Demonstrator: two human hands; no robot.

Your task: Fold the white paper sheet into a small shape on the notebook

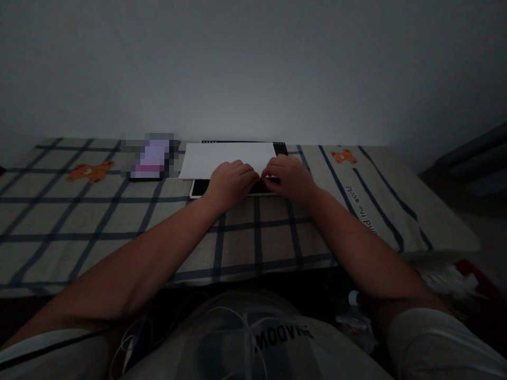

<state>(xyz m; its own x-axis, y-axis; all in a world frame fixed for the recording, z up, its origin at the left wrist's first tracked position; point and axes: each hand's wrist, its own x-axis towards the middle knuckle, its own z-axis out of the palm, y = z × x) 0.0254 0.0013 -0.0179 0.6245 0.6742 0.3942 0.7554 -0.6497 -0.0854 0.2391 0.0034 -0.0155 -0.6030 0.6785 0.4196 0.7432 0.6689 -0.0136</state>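
A white sheet of paper (222,157) lies over a flat black item (201,188) with a pale front edge, whose dark corner with small white dots shows at the back right. My left hand (233,183) rests at the sheet's front edge, fingers curled and closed on it. Close beside it, my right hand (291,177) pinches the same edge with thumb and forefinger. The fingertips of both hands nearly meet. The thumb of my left hand is mostly hidden.
A phone (152,155) with a blurred, lit screen stands left of the paper. A checked cloth (253,237) with bear prints covers the table against a plain wall (253,68). Below the right edge are a bottle cap (354,298) and crumpled plastic (358,330). White cables hang before my shirt.
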